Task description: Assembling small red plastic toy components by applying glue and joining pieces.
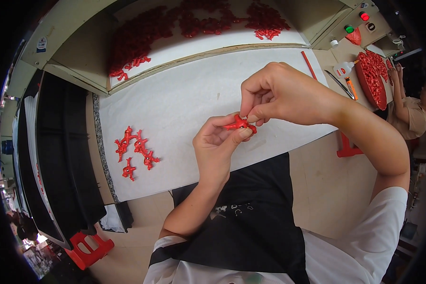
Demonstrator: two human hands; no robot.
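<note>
The left hand (216, 150) comes up from the lower edge with its fingers curled and its thumb pressed onto a small red part (240, 124), gripping it from below. The right hand (277, 94) reaches in from the right and pinches the top of the same part between thumb and forefinger, the other fingers folded beside them. The part sits between the two hands, held up off the white sheet (184, 99), just inside the sheet's near edge and above the person's dark apron (251, 222). To the left of the hands the sheet is bare as far as a small cluster of red pieces (136, 152) lying near the sheet's left border, well apart from the hands. Beyond the hands the sheet runs bare up to a raised ledge, behind which a tray (270, 40) holds a big heap of red parts (194, 21). To the right, past the sheet's edge, lie a red stick (309, 65), a white bottle (343, 69) and a round pile of red parts (373, 78), where another person (412, 109) sits. A black bin (61, 151) lines the table's left side, and a red stool (87, 246) stands below it.
</note>
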